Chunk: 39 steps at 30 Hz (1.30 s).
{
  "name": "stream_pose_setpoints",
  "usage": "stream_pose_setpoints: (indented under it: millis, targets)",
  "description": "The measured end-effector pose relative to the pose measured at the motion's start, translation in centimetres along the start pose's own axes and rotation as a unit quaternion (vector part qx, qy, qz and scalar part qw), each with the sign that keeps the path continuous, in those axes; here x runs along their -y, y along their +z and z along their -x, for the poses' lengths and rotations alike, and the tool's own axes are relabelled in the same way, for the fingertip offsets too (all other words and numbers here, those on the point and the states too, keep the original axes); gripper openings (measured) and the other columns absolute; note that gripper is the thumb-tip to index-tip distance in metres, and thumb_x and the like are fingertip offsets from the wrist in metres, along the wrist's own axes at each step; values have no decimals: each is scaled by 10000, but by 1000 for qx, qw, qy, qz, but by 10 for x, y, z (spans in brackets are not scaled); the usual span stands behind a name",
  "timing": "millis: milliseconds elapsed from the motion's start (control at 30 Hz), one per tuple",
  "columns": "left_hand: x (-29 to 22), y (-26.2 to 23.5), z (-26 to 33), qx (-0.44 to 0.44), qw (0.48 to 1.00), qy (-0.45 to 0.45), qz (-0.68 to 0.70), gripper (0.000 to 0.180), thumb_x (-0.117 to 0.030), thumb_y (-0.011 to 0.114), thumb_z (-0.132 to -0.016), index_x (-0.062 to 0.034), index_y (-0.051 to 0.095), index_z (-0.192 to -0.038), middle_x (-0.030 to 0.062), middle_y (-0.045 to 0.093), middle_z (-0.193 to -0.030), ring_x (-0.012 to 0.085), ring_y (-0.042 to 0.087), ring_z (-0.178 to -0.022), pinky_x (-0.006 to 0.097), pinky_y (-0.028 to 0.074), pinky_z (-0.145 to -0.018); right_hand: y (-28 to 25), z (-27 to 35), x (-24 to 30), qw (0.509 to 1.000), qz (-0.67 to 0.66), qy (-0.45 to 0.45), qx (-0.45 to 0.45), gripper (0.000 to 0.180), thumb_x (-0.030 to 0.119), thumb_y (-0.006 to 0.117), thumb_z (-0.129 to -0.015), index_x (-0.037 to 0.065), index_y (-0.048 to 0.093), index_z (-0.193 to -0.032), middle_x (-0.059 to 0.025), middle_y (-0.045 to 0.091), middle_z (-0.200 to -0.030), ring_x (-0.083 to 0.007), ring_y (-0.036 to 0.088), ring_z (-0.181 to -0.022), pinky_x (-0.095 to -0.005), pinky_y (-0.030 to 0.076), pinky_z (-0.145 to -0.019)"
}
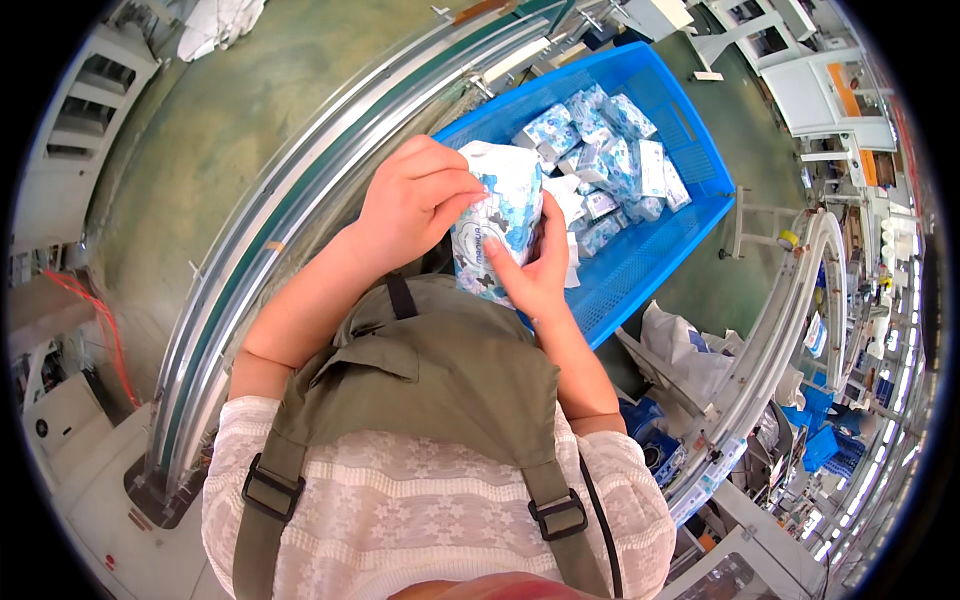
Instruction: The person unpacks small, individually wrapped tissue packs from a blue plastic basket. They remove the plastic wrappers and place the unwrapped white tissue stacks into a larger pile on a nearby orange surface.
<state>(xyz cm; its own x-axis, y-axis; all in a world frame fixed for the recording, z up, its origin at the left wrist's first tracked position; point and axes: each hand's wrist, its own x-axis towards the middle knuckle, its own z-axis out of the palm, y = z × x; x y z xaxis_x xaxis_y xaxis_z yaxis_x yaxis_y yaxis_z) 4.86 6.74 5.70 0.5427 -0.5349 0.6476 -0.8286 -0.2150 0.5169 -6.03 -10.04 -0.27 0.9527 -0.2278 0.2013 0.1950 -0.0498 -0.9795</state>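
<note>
A soft tissue pack (510, 215) in white wrap with a blue floral print is held up in front of my chest. My right hand (537, 262) grips its right side, thumb across the printed face and the other fingers behind. On the pack's left side, the fingers of my left hand (418, 200) are pinched together at the wrap; whether they hold a bit of film is too small to tell. Just beyond the pack, a blue plastic crate (640, 270) holds a loose heap of similar blue-and-white packs (605, 150) toward its far end.
A curved conveyor (270, 215) with metal rails and a green belt runs along my left. Another curved rail track (745, 385) passes on the right, beside white bags (685, 345). White machine housings (75, 140) stand at the far left. A red cable (105, 320) hangs near them.
</note>
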Motion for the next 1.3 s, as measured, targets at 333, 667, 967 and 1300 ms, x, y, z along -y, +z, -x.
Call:
stream_pose_setpoints:
  millis: [333,667,967,1300]
  targets:
    - [19,-7,90,215,957,-194,-30,154,-125,686,-786,-57,670,-923,104,597,-896,327,568,-888,403,477,-762,10,-21,-6,986,-16,-41,-162,739,130,754,-782,-20,297,-1342,-133,415,-1268,-216,439,-1168,-352,366,-1001]
    - [-4,13,73,-4,991,-106,-77,649,12,580,-795,54,355,-1402,243,584,-1136,383,622,-892,384,527,-780,58,5,6,971,226,-31,-72,833,210,827,-681,-37,325,-1298,-209,538,-1165,-311,587,-1066,-407,472,-898]
    - [55,-39,85,136,961,-170,172,228,36,569,-841,-35,621,-1051,99,666,-894,187,640,-803,288,508,-733,44,15,20,917,-193,221,272,669,165,826,-678,-12,513,-1241,-73,629,-1120,-160,598,-1042,-310,477,-897]
    - [-4,-9,114,-140,917,-335,163,142,10,479,-894,-28,575,-992,149,624,-866,265,620,-761,341,483,-681,52,6,-17,972,-105,211,-23,558,380,633,-912,-11,495,-1284,-88,637,-1066,-157,590,-990,-300,471,-878]
